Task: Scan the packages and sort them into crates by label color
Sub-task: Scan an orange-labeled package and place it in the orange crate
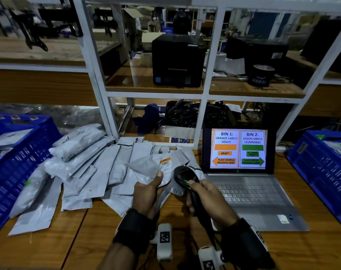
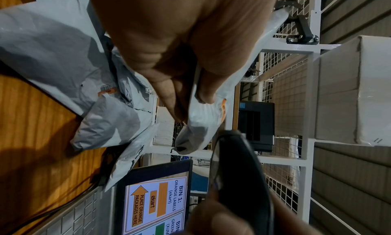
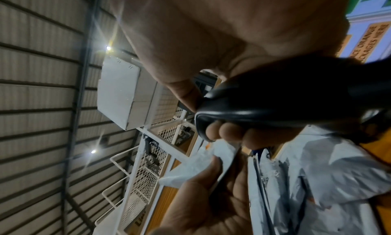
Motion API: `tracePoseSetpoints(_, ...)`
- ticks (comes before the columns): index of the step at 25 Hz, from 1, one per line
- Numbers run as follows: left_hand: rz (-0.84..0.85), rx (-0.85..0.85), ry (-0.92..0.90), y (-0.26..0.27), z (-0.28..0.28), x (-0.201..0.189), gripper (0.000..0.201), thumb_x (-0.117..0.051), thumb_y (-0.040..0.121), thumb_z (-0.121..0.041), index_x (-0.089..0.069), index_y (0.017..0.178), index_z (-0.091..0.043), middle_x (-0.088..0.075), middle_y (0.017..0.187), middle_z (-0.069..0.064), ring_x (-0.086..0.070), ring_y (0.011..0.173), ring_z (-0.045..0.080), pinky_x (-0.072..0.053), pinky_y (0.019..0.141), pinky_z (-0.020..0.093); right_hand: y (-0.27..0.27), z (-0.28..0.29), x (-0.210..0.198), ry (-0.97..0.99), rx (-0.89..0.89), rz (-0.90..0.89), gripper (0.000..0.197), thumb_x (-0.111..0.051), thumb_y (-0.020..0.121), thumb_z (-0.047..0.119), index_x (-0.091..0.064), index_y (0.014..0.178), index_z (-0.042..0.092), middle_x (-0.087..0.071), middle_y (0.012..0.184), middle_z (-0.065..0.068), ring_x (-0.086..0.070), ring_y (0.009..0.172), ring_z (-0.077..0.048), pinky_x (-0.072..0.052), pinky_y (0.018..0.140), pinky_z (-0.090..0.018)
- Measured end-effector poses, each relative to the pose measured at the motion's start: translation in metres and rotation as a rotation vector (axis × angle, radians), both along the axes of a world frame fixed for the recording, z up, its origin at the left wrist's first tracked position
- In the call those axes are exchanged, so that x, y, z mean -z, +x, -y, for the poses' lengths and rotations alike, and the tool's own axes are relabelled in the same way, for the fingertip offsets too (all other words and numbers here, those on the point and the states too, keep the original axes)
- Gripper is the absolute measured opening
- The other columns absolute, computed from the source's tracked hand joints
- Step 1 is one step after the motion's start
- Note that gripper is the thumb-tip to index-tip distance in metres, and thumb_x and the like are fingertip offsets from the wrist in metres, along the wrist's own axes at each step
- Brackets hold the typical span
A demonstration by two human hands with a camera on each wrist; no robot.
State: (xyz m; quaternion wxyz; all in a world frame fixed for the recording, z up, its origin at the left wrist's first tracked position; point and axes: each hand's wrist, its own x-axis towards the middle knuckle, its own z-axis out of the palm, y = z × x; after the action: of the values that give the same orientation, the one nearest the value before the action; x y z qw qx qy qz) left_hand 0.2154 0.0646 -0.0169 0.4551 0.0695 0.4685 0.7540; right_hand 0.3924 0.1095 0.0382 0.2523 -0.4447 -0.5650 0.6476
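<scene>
Nearest the camera, the left hand (image 1: 148,193) pinches a grey package (image 1: 154,166), thumb on top and fingers beneath, lifting it above the wooden table (image 1: 49,248). Its orange label (image 1: 165,161) faces up. Just beside it, the right hand (image 1: 208,197) wraps its fingers round the handle of a black scanner (image 1: 183,177), whose head points at the package and shows a small green light.

Under and beyond the hands, a loose pile of grey packages (image 1: 91,168) spreads across the table, crowding the space between the left blue crate (image 1: 16,152) and an open laptop (image 1: 243,172). The laptop's screen reads Bin 1 orange labels, arrow left, and Bin 2 green labels, arrow right. A right blue crate (image 1: 325,172) stands at the far right edge with packages inside. Behind everything, a white shelf frame (image 1: 204,94) carries a black printer (image 1: 177,61).

The left wrist view alone shows a second orange label (image 2: 107,90) on a package in the pile; the right wrist view alone shows the fingertips (image 3: 224,131) curled under the scanner's head.
</scene>
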Motion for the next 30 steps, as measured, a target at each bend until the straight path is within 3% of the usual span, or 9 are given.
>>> tracePoseSetpoints(5,-0.021,-0.027,-0.015,0.006,0.003,0.001,0.030,-0.071,0.098,-0.010,-0.071,0.124,0.006,-0.074,0.120,0.025,-0.072,0.111,0.044,-0.055,0.102,0.061,-0.017,0.008,-0.004,0.004,0.016,0.002,0.028,-0.059,0.102,0.034,-0.051,0.094,0.008,-0.063,0.068,-0.020,-0.054,0.054,-0.028,-0.044,0.049,-0.034)
tracePoseSetpoints(10,-0.050,-0.028,-0.014,0.007,0.008,-0.008,0.027,-0.067,0.100,-0.007,-0.070,0.124,0.007,-0.076,0.117,0.023,-0.078,0.099,0.036,-0.065,0.073,0.038,-0.021,0.012,-0.004,0.021,0.001,0.042,0.028,-0.057,0.104,0.033,-0.054,0.097,0.007,-0.065,0.066,-0.016,-0.056,0.054,-0.026,-0.045,0.048,-0.031)
tracePoseSetpoints(15,-0.069,-0.030,-0.006,0.005,0.011,-0.012,0.025,-0.068,0.100,-0.005,-0.070,0.122,0.006,-0.077,0.113,0.021,-0.080,0.085,0.023,-0.062,0.064,0.028,-0.025,0.011,-0.005,0.035,0.007,0.051,0.028,-0.058,0.102,0.035,-0.054,0.095,0.008,-0.066,0.066,-0.015,-0.058,0.055,-0.026,-0.045,0.048,-0.031)
tracePoseSetpoints(24,-0.094,-0.011,0.014,0.002,0.009,-0.013,0.028,-0.066,0.101,-0.006,-0.069,0.128,0.003,-0.077,0.119,0.018,-0.078,0.102,0.030,-0.064,0.073,0.032,-0.027,0.009,-0.008,0.062,-0.007,0.058,0.028,-0.057,0.104,0.035,-0.057,0.098,0.008,-0.068,0.068,-0.014,-0.060,0.057,-0.027,-0.049,0.052,-0.034)
tracePoseSetpoints(30,-0.101,-0.013,-0.021,-0.003,0.006,-0.007,0.028,-0.070,0.098,-0.007,-0.070,0.125,0.000,-0.077,0.118,0.018,-0.076,0.107,0.036,-0.063,0.089,0.050,-0.027,0.003,-0.002,0.064,0.030,0.067,0.029,-0.060,0.102,0.039,-0.056,0.097,0.011,-0.070,0.068,-0.011,-0.061,0.056,-0.025,-0.050,0.052,-0.034)
